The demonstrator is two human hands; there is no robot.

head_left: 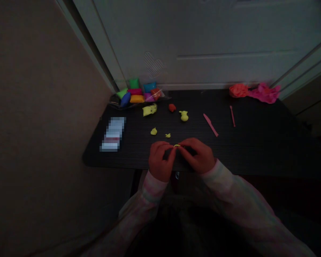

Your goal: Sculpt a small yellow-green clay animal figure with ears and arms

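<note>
My left hand [160, 160] and my right hand [198, 155] meet over the near edge of a dark table [256, 142], fingers curled. Between their fingertips they pinch a small piece of yellow clay [177, 145]. Just beyond lie two small yellow clay bits [153, 131] [167, 135]. Farther back sit a yellow clay figure [184, 115], a red clay lump [172, 107] and a yellow packet [149, 110].
Several coloured clay packets [139, 93] are piled at the back left. Two pink modelling tools [210, 125] [232, 116] lie to the right, with orange and pink wrappers [254, 92] at the back right. A blurred card [112, 134] lies left. A white door stands behind.
</note>
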